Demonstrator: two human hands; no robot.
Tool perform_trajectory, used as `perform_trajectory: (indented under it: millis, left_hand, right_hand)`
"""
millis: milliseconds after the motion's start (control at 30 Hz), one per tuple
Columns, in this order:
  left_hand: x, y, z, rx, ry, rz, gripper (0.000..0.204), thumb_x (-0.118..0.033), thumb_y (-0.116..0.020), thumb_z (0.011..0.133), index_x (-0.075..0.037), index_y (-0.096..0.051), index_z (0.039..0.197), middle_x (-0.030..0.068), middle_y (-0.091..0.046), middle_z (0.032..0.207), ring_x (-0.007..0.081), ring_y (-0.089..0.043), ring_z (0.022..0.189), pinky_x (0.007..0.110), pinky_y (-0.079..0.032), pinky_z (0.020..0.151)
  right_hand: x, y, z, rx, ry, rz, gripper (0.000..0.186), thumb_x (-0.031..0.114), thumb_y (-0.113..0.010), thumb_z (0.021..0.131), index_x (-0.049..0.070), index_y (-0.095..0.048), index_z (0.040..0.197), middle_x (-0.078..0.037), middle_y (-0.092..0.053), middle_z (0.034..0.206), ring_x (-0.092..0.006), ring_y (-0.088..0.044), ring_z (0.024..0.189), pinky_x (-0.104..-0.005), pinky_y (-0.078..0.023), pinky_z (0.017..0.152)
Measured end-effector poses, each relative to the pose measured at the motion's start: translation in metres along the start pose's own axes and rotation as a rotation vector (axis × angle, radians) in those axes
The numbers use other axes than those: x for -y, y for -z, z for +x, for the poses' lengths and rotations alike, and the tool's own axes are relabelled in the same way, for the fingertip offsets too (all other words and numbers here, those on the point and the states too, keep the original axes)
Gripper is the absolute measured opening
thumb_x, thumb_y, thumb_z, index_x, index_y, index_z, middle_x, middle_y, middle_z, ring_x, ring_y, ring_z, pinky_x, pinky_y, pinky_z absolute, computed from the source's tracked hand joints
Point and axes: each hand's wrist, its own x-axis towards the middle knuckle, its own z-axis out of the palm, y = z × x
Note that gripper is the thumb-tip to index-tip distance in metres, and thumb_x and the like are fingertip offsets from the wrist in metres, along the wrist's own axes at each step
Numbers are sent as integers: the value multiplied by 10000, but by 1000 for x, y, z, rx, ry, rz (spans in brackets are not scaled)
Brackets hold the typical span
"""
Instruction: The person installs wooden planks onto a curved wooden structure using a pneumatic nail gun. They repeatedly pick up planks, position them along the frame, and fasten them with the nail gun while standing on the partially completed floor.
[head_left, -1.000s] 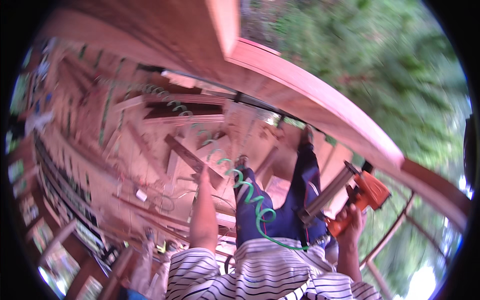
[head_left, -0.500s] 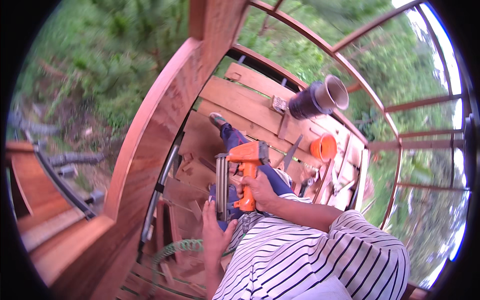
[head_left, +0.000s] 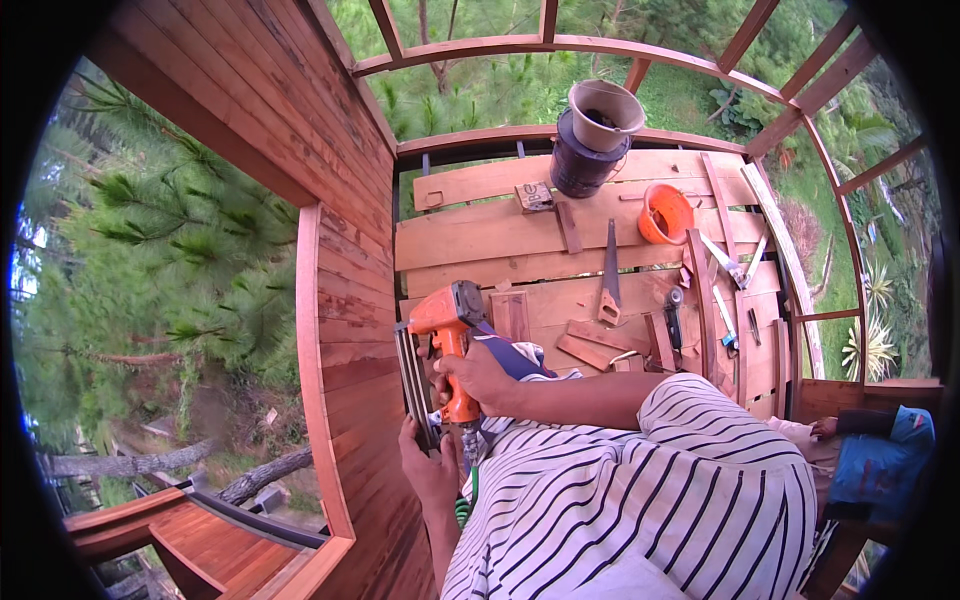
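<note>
An orange nail gun (head_left: pixel 437 310) is held in front of my body, close to the plank wall. My right hand (head_left: pixel 476 378) is wrapped round its handle. The long metal magazine (head_left: pixel 411 378) slants down on the left side of the tool. At the magazine's lower end is my left hand (head_left: pixel 430 468), its fingers on one side and its thumb on the other, gripping it. A green coiled air hose (head_left: pixel 463 510) hangs from the handle's base, partly hidden by my striped shirt.
A handsaw (head_left: pixel 611 270), an orange bucket (head_left: pixel 666 214) and a dark bucket (head_left: pixel 585 165) with a grey one on top stand or lie on the gapped plank floor (head_left: pixel 470 237). Wood offcuts and tools lie at right. Beyond them is another person (head_left: pixel 880 455) in blue. A wooden frame (head_left: pixel 318 370) edges the left opening.
My view has swung left and levelled toward the plank wall. The nail gun has moved left with my right hand. My left hand, flat beside the magazine before, now grips its lower end.
</note>
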Motion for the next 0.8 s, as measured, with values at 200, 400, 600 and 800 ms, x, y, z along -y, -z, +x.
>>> perform_trajectory:
  millis: [200, 400, 600, 800]
  left_hand:
    - [-20, -31, -2, -123, 180, 13, 385, -146, -841, 735, 15, -499, 807, 219, -662, 1022, 329, -650, 878, 410, -496, 727]
    - [-34, -6, -44, -132, -102, -21, 477, -314, -854, 733, -6, -490, 712, 239, -658, 1067, 378, -655, 911, 418, -524, 745]
    - [-52, 21, -87, 64, -116, 143, 491, -451, -753, 804, 21, -660, 900, 246, -540, 1315, 401, -543, 1193, 467, -437, 983]
    - [-64, -3, -39, -241, 64, -7, 429, -387, -694, 882, 32, -657, 971, 202, -592, 1122, 347, -601, 1035, 435, -483, 887]
  right_hand:
    - [35, 14, -27, -81, 154, -26, 326, 44, -600, 844, 52, -482, 1148, -65, -565, 835, -151, -600, 616, -306, -515, 533]
    - [76, 39, -45, -222, 222, 58, 301, 88, -617, 836, 63, -467, 1096, -66, -535, 777, -157, -566, 609, -312, -513, 553]
    - [83, 48, -39, -237, 103, -23, 265, 80, -592, 832, 62, -470, 1067, -69, -537, 727, -168, -557, 607, -316, -500, 553]
    - [45, 93, -5, -223, -67, -38, 255, 31, -606, 816, 55, -512, 1052, -57, -562, 812, -164, -589, 587, -315, -501, 522]
